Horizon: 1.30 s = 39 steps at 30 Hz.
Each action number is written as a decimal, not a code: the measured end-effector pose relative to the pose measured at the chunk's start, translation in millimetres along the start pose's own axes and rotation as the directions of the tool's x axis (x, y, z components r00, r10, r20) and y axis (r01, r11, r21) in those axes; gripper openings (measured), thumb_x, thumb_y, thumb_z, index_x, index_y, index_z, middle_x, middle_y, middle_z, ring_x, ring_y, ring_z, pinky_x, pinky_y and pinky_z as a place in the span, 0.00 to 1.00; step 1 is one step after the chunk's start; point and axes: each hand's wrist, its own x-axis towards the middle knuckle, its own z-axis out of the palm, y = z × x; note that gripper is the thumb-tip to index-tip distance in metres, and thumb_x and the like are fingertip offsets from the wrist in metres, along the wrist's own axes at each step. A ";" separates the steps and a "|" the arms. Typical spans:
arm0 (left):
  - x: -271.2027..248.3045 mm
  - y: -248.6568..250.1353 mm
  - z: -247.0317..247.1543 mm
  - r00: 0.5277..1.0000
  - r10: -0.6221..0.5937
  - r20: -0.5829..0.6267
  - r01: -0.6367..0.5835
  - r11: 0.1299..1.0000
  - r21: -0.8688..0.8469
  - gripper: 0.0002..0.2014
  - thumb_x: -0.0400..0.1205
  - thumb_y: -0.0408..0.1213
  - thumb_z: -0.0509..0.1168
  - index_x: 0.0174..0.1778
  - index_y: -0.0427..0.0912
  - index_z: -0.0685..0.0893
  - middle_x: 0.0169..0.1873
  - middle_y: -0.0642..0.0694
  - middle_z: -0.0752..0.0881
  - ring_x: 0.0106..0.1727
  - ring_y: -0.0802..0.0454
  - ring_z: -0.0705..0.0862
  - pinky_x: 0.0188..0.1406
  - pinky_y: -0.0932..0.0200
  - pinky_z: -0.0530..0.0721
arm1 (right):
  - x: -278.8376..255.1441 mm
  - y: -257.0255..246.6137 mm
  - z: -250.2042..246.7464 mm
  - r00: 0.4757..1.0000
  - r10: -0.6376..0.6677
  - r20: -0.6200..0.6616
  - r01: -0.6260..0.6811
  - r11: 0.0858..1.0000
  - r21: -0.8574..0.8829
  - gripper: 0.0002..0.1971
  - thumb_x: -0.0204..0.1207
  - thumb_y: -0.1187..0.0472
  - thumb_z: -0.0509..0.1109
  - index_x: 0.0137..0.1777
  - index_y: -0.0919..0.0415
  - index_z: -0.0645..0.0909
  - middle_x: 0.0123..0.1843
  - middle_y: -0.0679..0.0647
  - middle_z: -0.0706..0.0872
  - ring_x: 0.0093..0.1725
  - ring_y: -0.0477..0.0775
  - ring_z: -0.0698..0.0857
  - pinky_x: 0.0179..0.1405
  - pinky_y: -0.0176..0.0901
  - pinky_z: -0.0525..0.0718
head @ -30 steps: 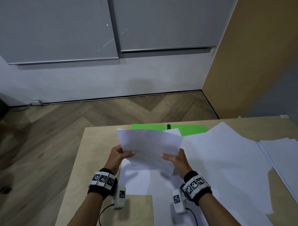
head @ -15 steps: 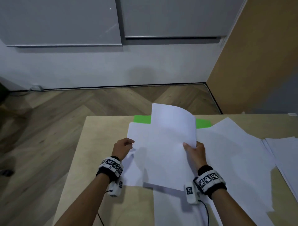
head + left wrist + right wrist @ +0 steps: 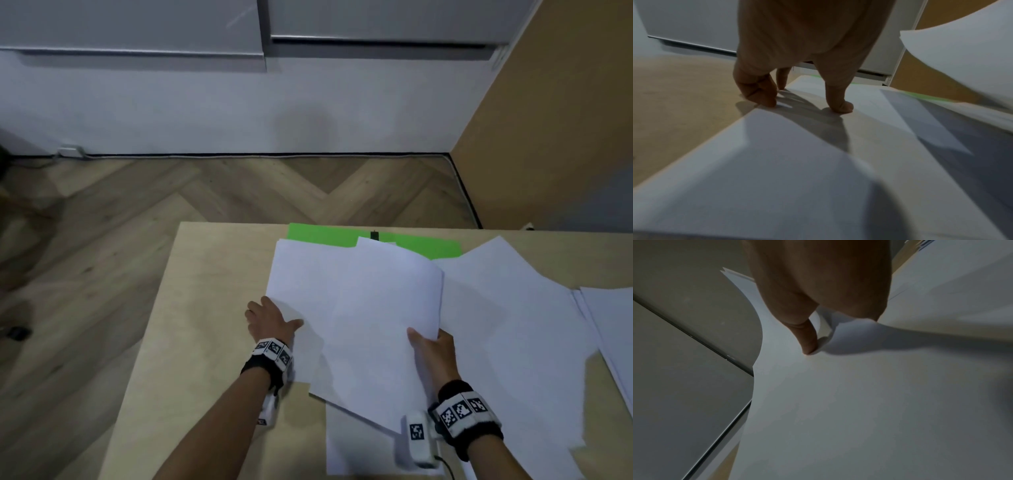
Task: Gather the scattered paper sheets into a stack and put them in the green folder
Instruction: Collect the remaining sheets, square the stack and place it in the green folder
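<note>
My right hand grips a small stack of white sheets at its near right corner, thumb on top, the far edge curling up. My left hand is down on the table at the left edge of a flat sheet. Its thumb presses on the paper and its bent fingertips touch the sheet's edge. The green folder lies closed at the table's far edge, mostly covered by paper, with a black clip showing on it.
More loose sheets spread over the table's right half, and another pile reaches the right border. Bare wooden table lies left of my left hand. Beyond the far edge is parquet floor.
My left hand let go of the held sheets and dropped onto the flat sheet. My right hand alone lowered the stack toward the table, turning it flatter.
</note>
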 end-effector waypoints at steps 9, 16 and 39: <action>6.0 11.8 -0.7 0.994 -0.109 -0.008 0.109 0.993 0.039 0.42 0.64 0.58 0.81 0.63 0.37 0.68 0.63 0.40 0.72 0.68 0.40 0.69 0.55 0.47 0.78 | -2.4 19.4 1.5 0.996 0.074 0.043 -0.070 0.993 -0.095 0.12 0.78 0.66 0.75 0.61 0.60 0.85 0.53 0.53 0.90 0.53 0.58 0.89 0.57 0.46 0.84; 1.3 15.5 1.5 0.993 -0.109 -0.035 0.109 0.994 -0.019 0.41 0.65 0.52 0.82 0.63 0.37 0.68 0.62 0.38 0.72 0.63 0.39 0.74 0.52 0.48 0.81 | -6.2 16.1 6.8 0.995 0.089 0.034 -0.085 0.989 -0.119 0.11 0.77 0.68 0.75 0.58 0.59 0.85 0.51 0.53 0.90 0.51 0.58 0.88 0.56 0.45 0.82; -3.9 -12.3 -23.5 0.985 0.109 -0.132 -0.143 0.946 -0.290 0.22 0.73 0.28 0.70 0.60 0.37 0.70 0.56 0.37 0.77 0.40 0.40 0.74 0.38 0.51 0.75 | -1.8 -10.8 30.5 0.992 0.043 0.119 -0.010 0.965 -0.262 0.14 0.76 0.69 0.72 0.40 0.48 0.78 0.45 0.44 0.84 0.52 0.56 0.84 0.63 0.49 0.82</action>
